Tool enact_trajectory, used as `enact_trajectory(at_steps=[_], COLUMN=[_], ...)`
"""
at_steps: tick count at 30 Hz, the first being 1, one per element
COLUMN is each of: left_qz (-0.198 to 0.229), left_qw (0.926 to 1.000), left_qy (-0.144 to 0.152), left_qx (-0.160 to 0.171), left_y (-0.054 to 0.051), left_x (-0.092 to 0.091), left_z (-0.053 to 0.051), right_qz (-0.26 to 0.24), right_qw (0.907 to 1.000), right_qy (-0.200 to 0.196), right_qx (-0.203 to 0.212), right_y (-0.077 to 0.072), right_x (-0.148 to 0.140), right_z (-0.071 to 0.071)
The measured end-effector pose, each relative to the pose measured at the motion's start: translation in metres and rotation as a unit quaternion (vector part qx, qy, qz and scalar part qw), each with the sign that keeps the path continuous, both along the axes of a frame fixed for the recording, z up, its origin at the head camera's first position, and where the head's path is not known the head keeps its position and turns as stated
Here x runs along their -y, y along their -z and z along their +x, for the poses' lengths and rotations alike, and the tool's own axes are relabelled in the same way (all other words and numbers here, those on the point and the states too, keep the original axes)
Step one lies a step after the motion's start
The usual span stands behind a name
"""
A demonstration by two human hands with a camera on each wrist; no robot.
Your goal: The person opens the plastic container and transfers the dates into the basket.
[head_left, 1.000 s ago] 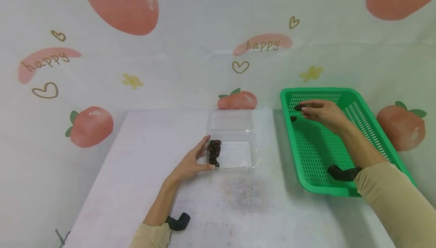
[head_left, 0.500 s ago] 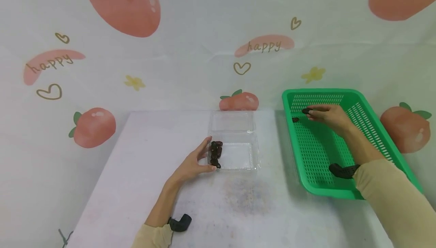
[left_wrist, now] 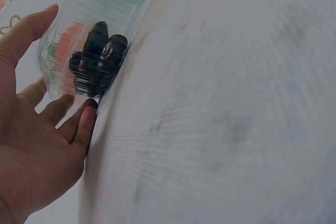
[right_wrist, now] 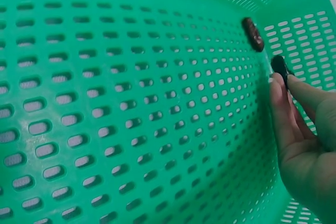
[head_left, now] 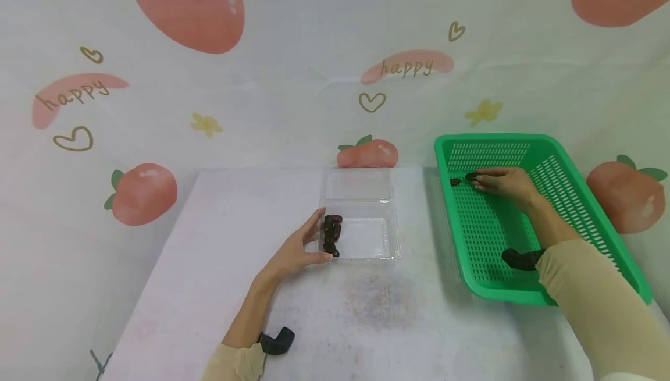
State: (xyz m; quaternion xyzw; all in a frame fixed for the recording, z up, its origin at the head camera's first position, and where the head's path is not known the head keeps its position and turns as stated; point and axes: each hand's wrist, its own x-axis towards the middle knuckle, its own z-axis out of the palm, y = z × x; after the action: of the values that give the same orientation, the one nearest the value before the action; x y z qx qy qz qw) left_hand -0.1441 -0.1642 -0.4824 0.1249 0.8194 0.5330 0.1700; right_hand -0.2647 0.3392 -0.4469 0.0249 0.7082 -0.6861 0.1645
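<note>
A clear hinged plastic box lies with its lid folded back, several dark brown dates along its left side. My left hand holds the box's left edge between thumb and fingers, palm towards it; in the left wrist view the dates show through the wall. Inside the green basket, my right hand pinches a dark date between thumb and fingertips, low near the back left corner. Another date lies just left of it, apart from the fingers, on the basket's floor.
A white table with faint stains carries the box and basket. Behind it hangs a pale printed cloth. Each wrist bears a black device. The basket's raised rim stands right of the box.
My right hand has moved down and slightly right inside the basket, the pinched date with it. My left hand has stayed on the box, and the dates inside look unmoved.
</note>
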Motion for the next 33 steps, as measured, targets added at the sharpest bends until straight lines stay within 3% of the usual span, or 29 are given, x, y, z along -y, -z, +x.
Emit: enact_trajectory(at_steps=[6, 15, 25, 33], left_qz=[0.014, 0.008, 0.015, 0.011], left_qw=[0.9999, 1.0000, 0.9999, 0.9999], left_qy=[-0.001, -0.005, -0.007, -0.008], left_qx=[0.004, -0.002, 0.000, 0.003], left_y=[-0.001, 0.000, -0.001, 0.001], left_x=[0.001, 0.001, 0.000, -0.001], left_z=[0.001, 0.003, 0.003, 0.002], right_qz=[0.064, 0.099, 0.115, 0.089], right_qw=[0.9977, 0.9944, 0.9927, 0.9957], right_qy=[-0.022, -0.031, -0.035, -0.026], right_qx=[0.003, -0.016, -0.003, -0.003], right_y=[0.004, 0.007, 0.005, -0.004], right_x=[0.001, 0.001, 0.000, 0.000], right_z=[-0.004, -0.004, -0.002, -0.001])
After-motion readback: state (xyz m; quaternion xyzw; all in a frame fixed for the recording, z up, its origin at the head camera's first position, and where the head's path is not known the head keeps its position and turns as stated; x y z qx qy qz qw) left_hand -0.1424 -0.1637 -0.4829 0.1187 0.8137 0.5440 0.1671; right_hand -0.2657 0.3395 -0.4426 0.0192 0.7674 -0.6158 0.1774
